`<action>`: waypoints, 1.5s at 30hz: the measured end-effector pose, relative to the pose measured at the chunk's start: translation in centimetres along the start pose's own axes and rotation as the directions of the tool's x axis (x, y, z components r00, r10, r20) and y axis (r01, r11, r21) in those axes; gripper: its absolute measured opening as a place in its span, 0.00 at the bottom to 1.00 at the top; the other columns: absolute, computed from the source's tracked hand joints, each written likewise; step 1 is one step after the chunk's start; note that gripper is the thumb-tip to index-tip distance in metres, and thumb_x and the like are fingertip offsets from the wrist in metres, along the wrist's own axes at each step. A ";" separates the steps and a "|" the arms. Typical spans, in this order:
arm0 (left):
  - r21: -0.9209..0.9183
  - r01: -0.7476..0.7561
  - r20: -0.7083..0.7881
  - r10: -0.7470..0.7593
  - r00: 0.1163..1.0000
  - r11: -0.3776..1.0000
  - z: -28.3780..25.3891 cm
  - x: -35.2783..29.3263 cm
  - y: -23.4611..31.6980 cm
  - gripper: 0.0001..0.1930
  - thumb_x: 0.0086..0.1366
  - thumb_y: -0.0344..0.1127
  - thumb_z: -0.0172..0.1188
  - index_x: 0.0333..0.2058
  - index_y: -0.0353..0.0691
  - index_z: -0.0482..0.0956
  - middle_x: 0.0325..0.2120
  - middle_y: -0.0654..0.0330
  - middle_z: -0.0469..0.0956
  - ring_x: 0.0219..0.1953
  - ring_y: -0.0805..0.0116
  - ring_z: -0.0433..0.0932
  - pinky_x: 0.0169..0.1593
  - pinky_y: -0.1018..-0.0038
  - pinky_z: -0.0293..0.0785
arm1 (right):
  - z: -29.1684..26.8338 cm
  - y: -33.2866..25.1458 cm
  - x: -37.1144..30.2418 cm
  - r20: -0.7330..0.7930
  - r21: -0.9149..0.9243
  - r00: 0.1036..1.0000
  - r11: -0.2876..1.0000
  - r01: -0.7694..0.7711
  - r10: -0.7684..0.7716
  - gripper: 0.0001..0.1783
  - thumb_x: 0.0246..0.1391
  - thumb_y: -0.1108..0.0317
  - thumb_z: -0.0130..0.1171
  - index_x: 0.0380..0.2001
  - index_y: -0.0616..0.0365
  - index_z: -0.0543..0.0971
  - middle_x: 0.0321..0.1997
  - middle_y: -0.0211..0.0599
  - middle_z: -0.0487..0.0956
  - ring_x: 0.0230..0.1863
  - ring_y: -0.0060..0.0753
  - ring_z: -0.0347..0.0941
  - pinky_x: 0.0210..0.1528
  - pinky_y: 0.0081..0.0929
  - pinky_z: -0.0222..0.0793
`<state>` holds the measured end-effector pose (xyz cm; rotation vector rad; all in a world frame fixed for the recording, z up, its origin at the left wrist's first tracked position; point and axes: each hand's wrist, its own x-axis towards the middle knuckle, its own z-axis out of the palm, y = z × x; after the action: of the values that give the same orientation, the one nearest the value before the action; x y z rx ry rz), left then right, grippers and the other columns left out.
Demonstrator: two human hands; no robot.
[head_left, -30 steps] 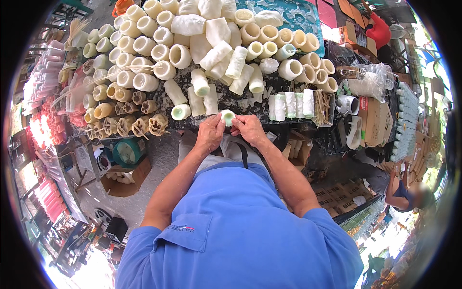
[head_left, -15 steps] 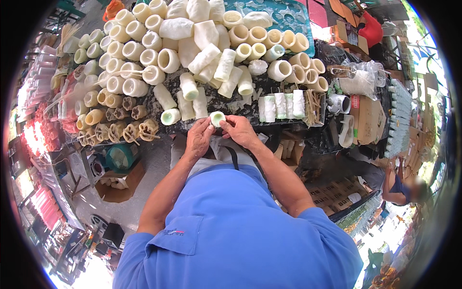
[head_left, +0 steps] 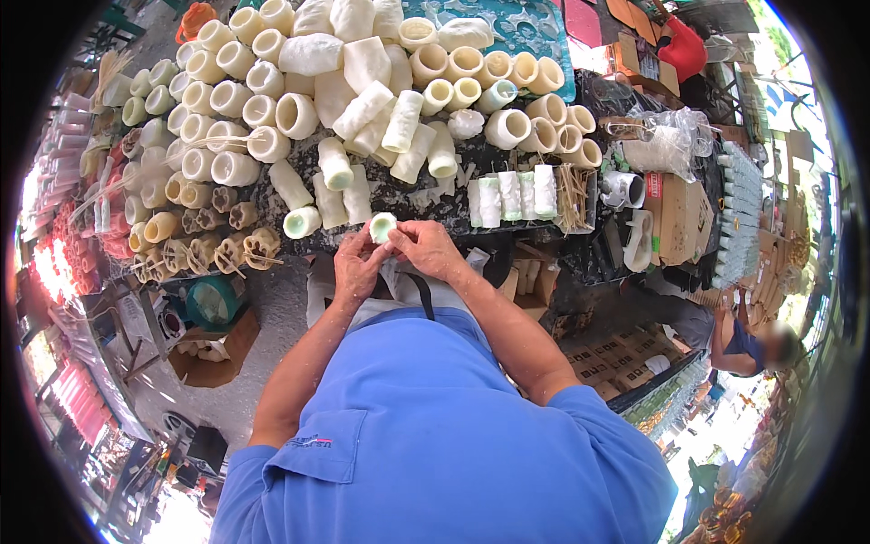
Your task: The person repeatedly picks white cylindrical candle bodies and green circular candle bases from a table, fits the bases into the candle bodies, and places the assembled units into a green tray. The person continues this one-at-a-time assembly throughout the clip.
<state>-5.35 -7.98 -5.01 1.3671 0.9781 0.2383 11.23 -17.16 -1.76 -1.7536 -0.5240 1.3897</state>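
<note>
A pale green and white hollow wax candle shell (head_left: 382, 227) is held at the table's front edge, its round opening facing up toward me. My left hand (head_left: 356, 268) grips it from the left with closed fingers. My right hand (head_left: 426, 249) pinches its right side between thumb and fingers. Close by on the left lies a similar wax shell (head_left: 302, 222) with a green inside. Behind my hands several rough white wax cylinders (head_left: 332, 199) lie or lean together. A row of white and green wax cylinders (head_left: 512, 197) stands to the right.
Many cream hollow wax shells (head_left: 296, 115) cover the dark tabletop toward the back and left. A bundle of thin sticks (head_left: 574, 199) borders the upright row. A blue-green tray (head_left: 507, 54) lies at the back. Below left stands an open cardboard box (head_left: 213, 358); another person (head_left: 748, 344) is at the far right.
The whole scene has shifted slightly left in the picture. Both hands stay closed on the wax shell, and their grip looks nearly the same.
</note>
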 end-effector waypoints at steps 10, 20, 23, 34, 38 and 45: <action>-0.252 0.072 0.132 -0.040 0.991 0.965 0.3 0.4 -1.5 0.30 0.72 0.32 0.65 0.71 0.35 0.68 0.41 0.63 0.80 0.36 0.77 0.78 0.39 0.77 0.79 | 0.5 2.0 1.3 -0.104 0.379 0.994 0.922 0.080 -0.044 0.18 0.64 0.71 0.68 0.53 0.71 0.83 0.46 0.41 0.81 0.43 0.30 0.84 0.44 0.28 0.87; -0.092 -0.156 0.076 0.163 0.984 0.983 -0.2 0.6 -1.3 0.25 0.72 0.28 0.59 0.66 0.39 0.74 0.37 0.54 0.75 0.34 0.66 0.82 0.42 0.68 0.81 | 0.5 1.8 0.7 -0.144 -0.157 0.971 0.973 0.169 -0.192 0.16 0.71 0.72 0.52 0.53 0.69 0.82 0.42 0.43 0.86 0.34 0.30 0.86 0.39 0.26 0.83; 0.246 -0.423 -0.081 0.453 0.888 0.872 0.8 0.6 -1.9 0.22 0.70 0.31 0.60 0.61 0.33 0.77 0.39 0.46 0.78 0.36 0.49 0.82 0.42 0.59 0.80 | 0.3 -0.2 1.1 -0.092 -0.384 0.971 0.908 0.170 -0.220 0.15 0.67 0.72 0.55 0.51 0.68 0.83 0.43 0.47 0.85 0.34 0.37 0.85 0.39 0.32 0.82; -0.004 -0.261 -0.172 0.256 0.951 0.965 1.3 0.5 -2.4 0.19 0.68 0.37 0.63 0.53 0.32 0.84 0.31 0.50 0.81 0.33 0.55 0.85 0.40 0.63 0.81 | 0.2 1.6 2.9 -0.163 -0.153 0.964 0.970 0.188 -0.212 0.13 0.61 0.78 0.57 0.46 0.71 0.84 0.39 0.37 0.86 0.36 0.24 0.83 0.41 0.24 0.84; 0.082 -0.273 -0.173 0.284 0.943 0.958 1.9 0.2 -2.8 0.25 0.71 0.49 0.66 0.58 0.38 0.83 0.35 0.52 0.79 0.33 0.61 0.84 0.42 0.66 0.80 | -0.8 2.3 2.6 -0.112 -0.071 0.977 0.983 0.172 -0.179 0.16 0.63 0.77 0.56 0.51 0.72 0.82 0.46 0.39 0.84 0.40 0.25 0.82 0.43 0.25 0.83; -0.177 -0.182 -0.155 0.155 0.976 0.967 1.6 0.6 -3.4 0.18 0.73 0.37 0.63 0.58 0.39 0.83 0.36 0.57 0.79 0.29 0.71 0.83 0.37 0.73 0.81 | -1.1 3.9 2.4 0.016 0.022 0.950 0.950 0.312 -0.312 0.22 0.67 0.64 0.66 0.56 0.69 0.80 0.51 0.37 0.79 0.49 0.30 0.80 0.49 0.30 0.86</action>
<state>-5.19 -9.57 -8.41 1.2706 0.9296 0.5501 12.39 -18.00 -6.23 -1.5636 -0.7604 1.1839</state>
